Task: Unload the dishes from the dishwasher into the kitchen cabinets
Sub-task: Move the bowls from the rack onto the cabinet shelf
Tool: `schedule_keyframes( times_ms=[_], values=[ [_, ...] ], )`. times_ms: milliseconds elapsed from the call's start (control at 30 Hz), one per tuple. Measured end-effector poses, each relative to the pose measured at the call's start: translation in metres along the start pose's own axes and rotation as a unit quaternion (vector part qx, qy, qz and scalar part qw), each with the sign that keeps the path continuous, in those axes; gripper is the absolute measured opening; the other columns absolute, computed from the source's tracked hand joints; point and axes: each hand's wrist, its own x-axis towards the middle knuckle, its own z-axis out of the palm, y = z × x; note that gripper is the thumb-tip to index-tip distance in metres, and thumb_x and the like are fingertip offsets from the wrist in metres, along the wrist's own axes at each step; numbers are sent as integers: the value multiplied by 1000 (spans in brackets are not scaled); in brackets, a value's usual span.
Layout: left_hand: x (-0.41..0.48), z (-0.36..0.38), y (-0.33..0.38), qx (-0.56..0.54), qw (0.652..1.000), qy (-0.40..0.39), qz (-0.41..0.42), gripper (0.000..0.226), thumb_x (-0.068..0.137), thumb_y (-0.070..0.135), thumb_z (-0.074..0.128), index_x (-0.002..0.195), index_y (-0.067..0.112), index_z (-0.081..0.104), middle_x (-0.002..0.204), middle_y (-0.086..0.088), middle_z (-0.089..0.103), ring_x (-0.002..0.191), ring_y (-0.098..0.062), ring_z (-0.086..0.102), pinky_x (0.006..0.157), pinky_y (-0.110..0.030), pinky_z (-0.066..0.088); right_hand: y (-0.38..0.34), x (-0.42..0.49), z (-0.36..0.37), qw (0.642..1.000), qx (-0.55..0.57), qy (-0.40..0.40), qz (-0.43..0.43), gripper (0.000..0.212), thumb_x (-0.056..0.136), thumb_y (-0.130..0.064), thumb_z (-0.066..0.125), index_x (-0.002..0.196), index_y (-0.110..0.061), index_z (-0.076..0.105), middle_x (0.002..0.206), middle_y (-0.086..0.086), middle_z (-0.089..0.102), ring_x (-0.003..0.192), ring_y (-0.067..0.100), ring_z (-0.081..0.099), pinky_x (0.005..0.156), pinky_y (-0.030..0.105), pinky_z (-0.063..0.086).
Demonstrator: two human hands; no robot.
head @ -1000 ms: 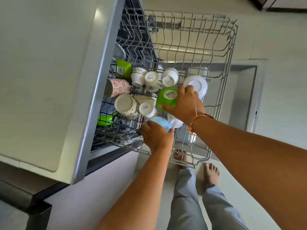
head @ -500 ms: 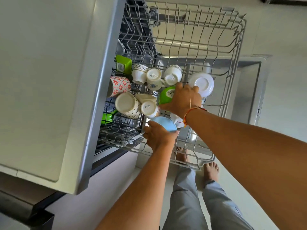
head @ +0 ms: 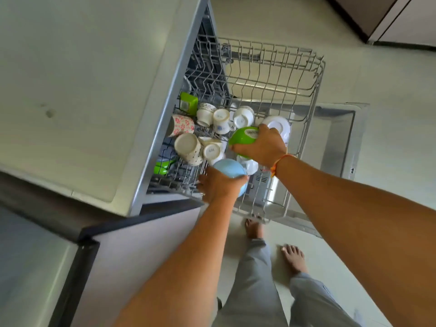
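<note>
Head view: upper rack [head: 317, 74] drawn out over open dishwasher door. Blue bowl [head: 230, 168] at near edge of rack is gripped by left hand [head: 218, 186], fingers curled round its rim. Green bowl [head: 243, 137] mid-rack is clasped from above by right hand [head: 262, 146], fingers wrapped over it. Unloading judged early: floral mug [head: 182, 125], white cups [head: 220, 121] and saucer [head: 279, 125] not yet removed; both bowls not yet carried to cabinets.
</note>
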Motion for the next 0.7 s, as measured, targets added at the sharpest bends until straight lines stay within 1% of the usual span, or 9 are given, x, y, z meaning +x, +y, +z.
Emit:
schedule_keyframes(
  times_ms=[67, 133, 267, 333, 400, 467, 567, 633, 700],
  values=[
    [-19, -12, -1, -23, 999, 24, 19, 105, 57, 58, 86, 140, 14, 38, 141, -13, 43, 130, -34, 43, 98, -43, 43, -5, -24, -16, 1000, 1, -2, -19, 118, 49, -82, 68, 140, -12, 41, 122, 10, 55, 112, 30, 58, 87, 39, 54],
    [-49, -28, -6, -34, 997, 54, 34, 103, 58, 58, 86, 138, 13, 40, 139, -13, 46, 126, -32, 46, 97, -41, 44, -11, -56, -32, 999, -13, 3, -47, 114, 50, -80, 68, 138, -13, 41, 123, 10, 53, 112, 31, 57, 88, 42, 55],
    [-112, -57, -16, -115, 985, 105, 71, 100, 61, 50, 88, 139, 11, 37, 137, -13, 40, 122, -32, 48, 95, -40, 47, -17, -117, -60, 993, -38, 47, -104, 103, 61, -68, 77, 138, -10, 41, 131, 15, 47, 118, 36, 51, 94, 42, 49],
    [-147, -71, -24, -134, 977, 130, 106, 100, 59, 49, 88, 137, 10, 39, 133, -12, 44, 120, -30, 48, 93, -38, 48, -23, -149, -77, 987, -45, 69, -141, 106, 61, -69, 77, 141, -11, 39, 133, 16, 46, 120, 37, 50, 97, 42, 47],
    [-176, -87, -31, -145, 966, 168, 134, 102, 54, 50, 89, 135, 9, 41, 129, -11, 46, 119, -30, 47, 93, -41, 50, -33, -176, -95, 978, -40, 97, -178, 109, 59, -70, 77, 143, -11, 39, 133, 16, 47, 120, 36, 50, 98, 43, 48],
    [-205, -108, -40, -172, 949, 215, 152, 106, 52, 50, 89, 136, 9, 39, 131, -11, 45, 121, -31, 46, 96, -45, 49, -49, -207, -113, 967, -16, 119, -225, 112, 58, -69, 79, 144, -11, 37, 135, 16, 47, 121, 35, 49, 99, 46, 47],
    [-245, -143, -55, -233, 924, 265, 148, 113, 56, 48, 89, 145, 12, 29, 141, -10, 38, 128, -33, 41, 102, -49, 45, -77, -250, -133, 943, 27, 146, -299, 108, 57, -65, 81, 141, -11, 40, 131, 14, 50, 119, 34, 50, 99, 46, 46],
    [-272, -166, -70, -275, 896, 312, 153, 111, 53, 52, 87, 140, 17, 29, 137, -6, 40, 123, -31, 44, 97, -50, 49, -98, -280, -140, 920, 46, 157, -355, 104, 56, -64, 81, 138, -12, 43, 127, 11, 53, 117, 32, 51, 98, 44, 46],
    [-301, -193, -90, -307, 866, 362, 156, 107, 52, 55, 85, 136, 22, 29, 133, -4, 40, 119, -28, 46, 92, -49, 52, -127, -315, -142, 895, 74, 147, -415, 102, 56, -62, 82, 139, -15, 44, 129, 9, 53, 119, 29, 51, 100, 41, 45]
  ],
)
